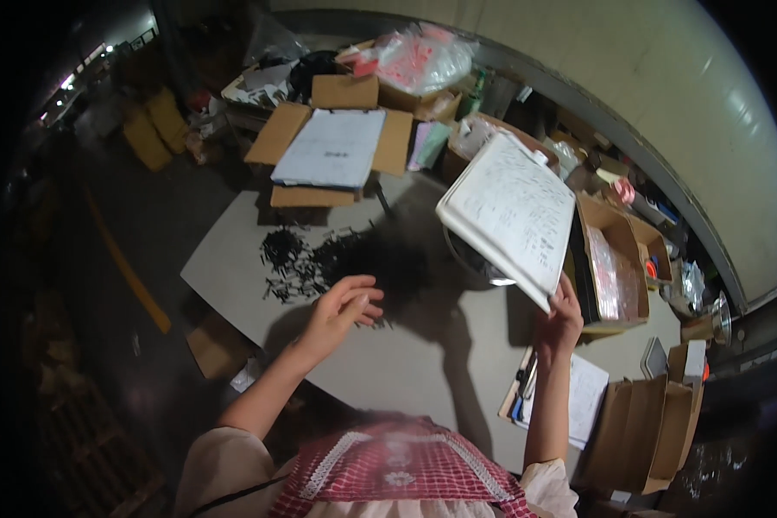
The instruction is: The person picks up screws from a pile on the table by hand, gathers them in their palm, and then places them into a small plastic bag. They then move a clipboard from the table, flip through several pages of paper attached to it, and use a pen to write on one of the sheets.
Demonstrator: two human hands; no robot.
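Note:
My right hand grips the near corner of a flat, white rectangular panel with many small dark marks over its face. The panel is tilted above the table and partly covers a dark round container with a shiny rim. My left hand holds nothing; its fingers are slightly bent and apart. It hovers at the near edge of a spread of small black stick-like pieces on the pale table. Shadow darkens the right part of that spread.
Beyond the pieces, an open cardboard box has a clipboard with paper on top. Bags and boxes line the back. At right stand a carton with clear plastic packs, papers and an empty-looking carton.

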